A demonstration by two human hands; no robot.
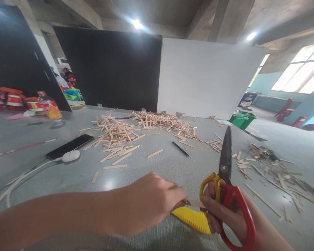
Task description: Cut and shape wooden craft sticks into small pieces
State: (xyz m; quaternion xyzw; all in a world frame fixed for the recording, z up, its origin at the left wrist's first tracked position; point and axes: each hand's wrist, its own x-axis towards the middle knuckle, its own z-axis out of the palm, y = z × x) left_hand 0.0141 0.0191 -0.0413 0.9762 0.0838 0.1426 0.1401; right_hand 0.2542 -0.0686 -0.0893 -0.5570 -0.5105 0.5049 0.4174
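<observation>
My left hand (161, 202) is closed, its fingers pinching one end of a thin flat wooden stick (195, 203). The stick's other end meets the fingers of my right hand (217, 209). That hand is also closed around a pair of scissors (225, 167). Their dark blades point up and look shut. One handle loop is red; the other is wrapped in yellow. Below the stick lies a yellow ridged object (192, 219), partly hidden by both hands, so its kind is unclear.
Cut wooden sticks (117, 130) lie heaped across the grey table (146, 174). More scraps (282, 179) are scattered at right. A black pen (181, 149), a phone (70, 146), a white cabled device (70, 156) and a bottle (51, 108) also lie or stand there. Upright panels (115, 69) line the back.
</observation>
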